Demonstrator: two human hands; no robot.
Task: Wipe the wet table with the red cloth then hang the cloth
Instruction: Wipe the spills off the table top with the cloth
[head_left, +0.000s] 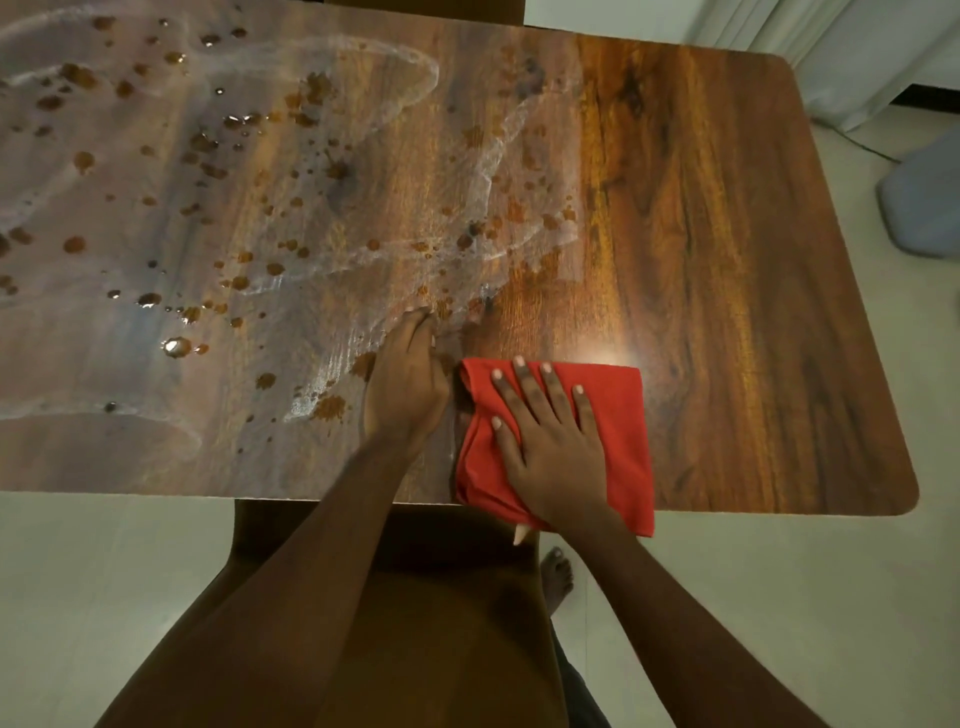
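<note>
Bare foot (557, 571): on the floor, near side.
Red cloth (621, 410): folded, flat at the near edge of the wooden counter (753, 260).
Right hand (545, 441): fingers straight and spread, pressing on the cloth.
Left hand (405, 379): just left of the cloth, fingers curled, holding nothing.
Water drops (234, 156): spread across the counter's left and far parts.

right hand (550, 447): flat on red cloth (618, 410) | table (727, 260): wet, brown-spotted
</note>
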